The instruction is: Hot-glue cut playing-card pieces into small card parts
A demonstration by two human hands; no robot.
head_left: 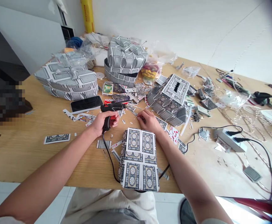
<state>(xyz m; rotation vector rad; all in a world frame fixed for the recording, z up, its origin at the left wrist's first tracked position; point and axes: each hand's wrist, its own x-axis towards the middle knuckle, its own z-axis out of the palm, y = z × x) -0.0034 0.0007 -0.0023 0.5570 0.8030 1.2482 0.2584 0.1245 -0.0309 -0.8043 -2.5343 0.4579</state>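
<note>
In the left hand (100, 122), with a snug curl round the handle, a black and red glue gun (113, 107), held over the wooden table (16, 161) with its nose toward the right hand (150, 120); for that other hand, a low curl among loose cards (85, 118) and paper scraps, with bent fingers; hard to say from this view if pinching something small or just resting; most likely light and stiff like hard plastic, this glue gun, but maybe hot at the tip; best to hold by the handle only, well back from the nose, with slack left in the black cord (108, 155); between the two forearms, at the near edge of the table, a small box (140, 158) covered in card backs; probably light too, and stiff on the flat sides, but easy to dent or squash; shiny on top, so maybe a bit slippery; best to take hold of with soft, flat palms on two opposite sides, not by pulling at a card edge; past the right hand, a bigger card box (176, 88), probably just as easy to crush.
</note>
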